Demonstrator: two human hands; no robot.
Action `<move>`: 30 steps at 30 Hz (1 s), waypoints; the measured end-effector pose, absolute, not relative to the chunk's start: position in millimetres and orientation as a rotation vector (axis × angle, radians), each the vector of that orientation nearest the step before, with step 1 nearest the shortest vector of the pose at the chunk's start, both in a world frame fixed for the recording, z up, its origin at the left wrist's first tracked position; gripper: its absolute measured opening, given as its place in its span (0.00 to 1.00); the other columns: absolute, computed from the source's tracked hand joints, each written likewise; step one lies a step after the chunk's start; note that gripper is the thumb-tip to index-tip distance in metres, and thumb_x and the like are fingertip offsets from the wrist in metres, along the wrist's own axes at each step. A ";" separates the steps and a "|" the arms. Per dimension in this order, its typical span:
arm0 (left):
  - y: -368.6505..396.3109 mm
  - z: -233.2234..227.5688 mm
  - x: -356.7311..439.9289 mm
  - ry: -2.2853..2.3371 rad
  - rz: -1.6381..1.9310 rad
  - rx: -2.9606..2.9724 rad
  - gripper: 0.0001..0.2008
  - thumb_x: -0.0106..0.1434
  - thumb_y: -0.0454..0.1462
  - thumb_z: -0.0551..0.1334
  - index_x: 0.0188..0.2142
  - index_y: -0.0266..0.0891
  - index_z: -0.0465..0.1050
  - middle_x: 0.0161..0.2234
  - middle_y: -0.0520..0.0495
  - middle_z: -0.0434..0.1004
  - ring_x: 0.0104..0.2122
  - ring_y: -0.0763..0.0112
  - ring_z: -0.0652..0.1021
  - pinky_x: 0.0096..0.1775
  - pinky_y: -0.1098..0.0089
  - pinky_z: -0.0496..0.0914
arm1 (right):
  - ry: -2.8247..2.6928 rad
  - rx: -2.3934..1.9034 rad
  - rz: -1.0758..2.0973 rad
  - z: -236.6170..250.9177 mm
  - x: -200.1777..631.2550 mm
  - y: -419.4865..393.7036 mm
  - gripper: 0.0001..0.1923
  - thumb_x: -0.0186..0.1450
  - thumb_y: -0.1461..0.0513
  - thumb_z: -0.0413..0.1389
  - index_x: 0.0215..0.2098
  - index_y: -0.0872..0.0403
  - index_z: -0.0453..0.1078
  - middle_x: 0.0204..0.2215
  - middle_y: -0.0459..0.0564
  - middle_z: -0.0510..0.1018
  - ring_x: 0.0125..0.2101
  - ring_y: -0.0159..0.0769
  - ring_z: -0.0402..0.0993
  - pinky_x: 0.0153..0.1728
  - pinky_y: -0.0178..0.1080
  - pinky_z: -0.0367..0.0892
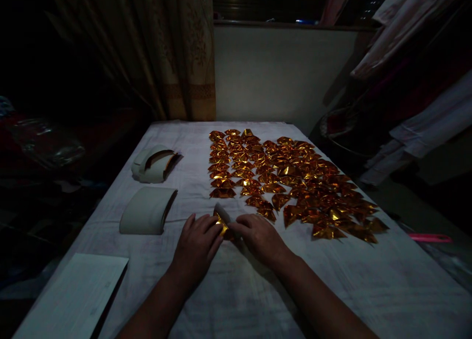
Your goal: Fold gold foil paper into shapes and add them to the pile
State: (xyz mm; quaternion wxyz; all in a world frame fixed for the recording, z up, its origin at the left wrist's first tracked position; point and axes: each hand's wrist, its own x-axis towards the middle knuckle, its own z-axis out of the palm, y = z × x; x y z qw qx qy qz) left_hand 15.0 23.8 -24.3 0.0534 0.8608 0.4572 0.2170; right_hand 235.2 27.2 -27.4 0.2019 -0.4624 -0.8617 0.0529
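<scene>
A partly folded sheet of gold foil paper [221, 225], with a dull grey back, lies on the table between my two hands. My left hand [197, 243] presses its bent fingertips onto the paper's left side. At the opposite edge, my right hand [260, 236] is closed, with its thumb and forefinger on the paper. Just beyond and to the right, many folded gold foil pieces [243, 173] lie in rows, those farther right in a denser, looser group. Part of the sheet is hidden under my fingers.
Two stacks of curved pale paper sheets [147, 211] rest on the left of the cloth-covered table [191, 309]. A flat white packet or booklet [79, 290] lies at the near left corner. Behind are a curtain [180, 54] and a wall; clothes [435, 118] hang at right.
</scene>
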 end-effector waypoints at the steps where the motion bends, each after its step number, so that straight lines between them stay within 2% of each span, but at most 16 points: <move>1: 24.8 -24.7 14.0 1.394 0.669 2.627 0.12 0.70 0.35 0.58 0.51 0.45 0.73 0.54 0.45 0.77 0.55 0.56 0.74 0.61 0.45 0.57 | -2.423 -1.302 0.086 -29.1 234.8 28.2 0.15 0.68 0.67 0.56 0.48 0.45 0.76 0.36 0.46 0.79 0.35 0.36 0.72 0.36 0.37 0.60; 4: 26.9 -25.6 11.4 1.408 0.731 2.653 0.11 0.70 0.34 0.56 0.50 0.43 0.73 0.53 0.44 0.78 0.56 0.56 0.74 0.62 0.46 0.57 | -2.421 -1.286 -0.046 -33.0 231.6 26.1 0.08 0.69 0.64 0.57 0.42 0.47 0.78 0.32 0.46 0.78 0.33 0.35 0.69 0.34 0.37 0.57; 10: 17.9 -25.5 7.7 1.265 0.765 2.623 0.10 0.70 0.33 0.55 0.44 0.44 0.75 0.49 0.47 0.80 0.52 0.62 0.77 0.60 0.52 0.63 | -2.360 -1.185 -0.158 -33.3 217.2 6.4 0.05 0.70 0.58 0.59 0.37 0.49 0.76 0.25 0.45 0.76 0.27 0.33 0.66 0.31 0.38 0.53; 14: 9.2 -26.8 4.0 1.210 0.746 2.615 0.11 0.70 0.34 0.57 0.48 0.44 0.75 0.50 0.47 0.80 0.53 0.61 0.77 0.60 0.51 0.63 | -2.309 -1.214 -0.142 -32.8 216.5 -2.4 0.04 0.69 0.58 0.60 0.38 0.49 0.76 0.24 0.45 0.74 0.25 0.33 0.64 0.30 0.37 0.52; 18: 8.7 -26.4 5.6 1.241 0.740 2.601 0.09 0.69 0.36 0.59 0.45 0.45 0.76 0.49 0.47 0.80 0.53 0.60 0.76 0.60 0.49 0.62 | -2.288 -1.233 -0.127 -34.1 225.1 -5.1 0.05 0.68 0.63 0.60 0.41 0.47 0.77 0.24 0.44 0.73 0.26 0.32 0.63 0.30 0.37 0.52; 22: 11.8 -24.2 13.6 1.321 0.759 2.522 0.05 0.68 0.36 0.60 0.39 0.44 0.76 0.45 0.48 0.80 0.48 0.61 0.77 0.58 0.51 0.64 | -2.259 -1.213 -0.083 -32.6 227.3 -5.4 0.05 0.67 0.63 0.61 0.40 0.46 0.77 0.26 0.44 0.73 0.27 0.33 0.62 0.30 0.37 0.51; 30: 12.4 -18.0 21.5 1.358 0.729 2.384 0.02 0.65 0.33 0.62 0.35 0.43 0.73 0.42 0.49 0.78 0.45 0.63 0.76 0.56 0.54 0.65 | -2.160 -1.285 0.301 -30.1 223.8 3.6 0.01 0.65 0.62 0.63 0.35 0.49 0.77 0.37 0.47 0.78 0.40 0.38 0.70 0.42 0.41 0.58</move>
